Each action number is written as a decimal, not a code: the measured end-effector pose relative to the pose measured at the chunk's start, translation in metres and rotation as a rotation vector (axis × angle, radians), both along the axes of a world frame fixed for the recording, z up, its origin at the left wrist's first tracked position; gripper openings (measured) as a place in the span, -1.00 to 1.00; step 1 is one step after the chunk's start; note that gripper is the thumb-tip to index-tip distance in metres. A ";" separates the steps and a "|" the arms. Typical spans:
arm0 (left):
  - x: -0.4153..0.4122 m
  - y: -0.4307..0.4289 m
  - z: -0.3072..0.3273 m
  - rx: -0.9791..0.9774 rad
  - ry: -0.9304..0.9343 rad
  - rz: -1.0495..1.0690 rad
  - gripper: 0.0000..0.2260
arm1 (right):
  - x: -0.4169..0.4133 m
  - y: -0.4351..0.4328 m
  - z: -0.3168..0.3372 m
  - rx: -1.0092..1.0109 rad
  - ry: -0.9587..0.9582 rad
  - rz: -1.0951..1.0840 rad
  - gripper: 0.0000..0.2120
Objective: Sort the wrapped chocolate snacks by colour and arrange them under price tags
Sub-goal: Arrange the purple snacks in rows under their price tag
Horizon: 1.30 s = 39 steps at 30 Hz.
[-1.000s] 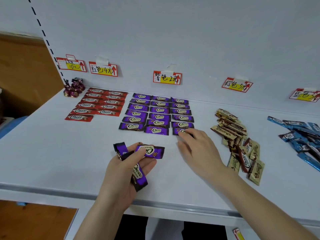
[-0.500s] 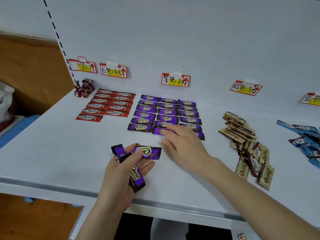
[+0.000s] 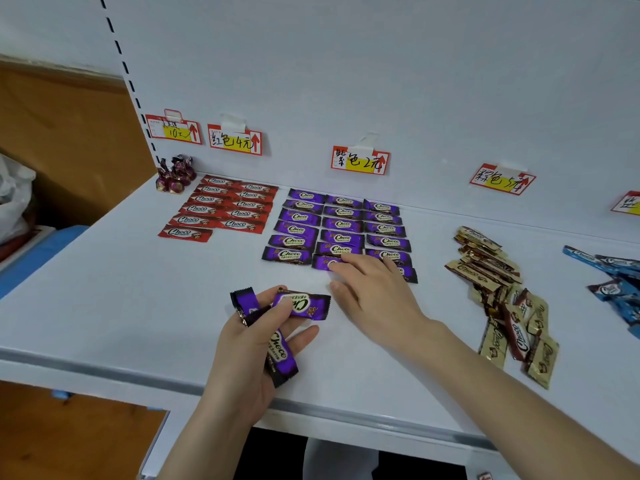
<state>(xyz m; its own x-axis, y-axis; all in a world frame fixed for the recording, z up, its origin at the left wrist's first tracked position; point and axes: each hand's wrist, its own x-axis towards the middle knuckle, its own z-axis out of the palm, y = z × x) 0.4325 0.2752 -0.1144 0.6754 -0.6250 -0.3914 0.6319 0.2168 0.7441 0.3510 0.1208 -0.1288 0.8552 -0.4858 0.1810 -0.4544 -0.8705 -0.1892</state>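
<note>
Purple Choco bars (image 3: 341,225) lie in three neat columns under the purple price tag (image 3: 360,160). My left hand (image 3: 252,344) holds three loose purple bars (image 3: 300,304) in a fan near the shelf's front edge. My right hand (image 3: 375,292) lies flat with straight fingers, its fingertips on the front purple bar (image 3: 323,263) of the middle column. Red bars (image 3: 225,206) form two columns under the red tag (image 3: 235,139). Gold bars (image 3: 502,292) lie in a loose pile under their tag (image 3: 502,179). Blue bars (image 3: 616,278) are heaped at the far right.
Foil-wrapped round sweets (image 3: 175,174) stand in the back left corner under a 10-yuan tag (image 3: 173,129). The white shelf (image 3: 104,289) has a metal front lip. A plastic bag (image 3: 14,199) sits left of the shelf, beside a blue surface.
My right hand has slid left from the right purple column to the front of the middle column. My left hand keeps holding its purple bars. The view has shifted slightly.
</note>
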 end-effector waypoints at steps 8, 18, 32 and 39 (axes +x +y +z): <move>0.001 0.000 -0.001 0.005 -0.006 -0.014 -0.87 | 0.000 0.000 -0.001 -0.002 -0.010 -0.007 -0.65; 0.002 -0.002 0.000 0.044 0.004 -0.057 -0.89 | -0.018 -0.014 0.010 0.147 -0.165 -0.214 -0.61; 0.003 -0.001 -0.002 0.016 -0.023 -0.139 -0.72 | -0.014 -0.052 0.002 0.214 -0.045 -0.342 -0.66; 0.003 0.000 -0.002 0.016 -0.024 -0.126 -0.74 | -0.023 -0.041 -0.002 0.151 -0.216 -0.333 -0.65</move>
<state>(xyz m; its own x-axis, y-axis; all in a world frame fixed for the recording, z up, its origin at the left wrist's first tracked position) 0.4359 0.2751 -0.1162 0.6016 -0.6993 -0.3861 0.6350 0.1253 0.7623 0.3284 0.0802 -0.1304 0.5974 -0.7639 0.2440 -0.6421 -0.6379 -0.4251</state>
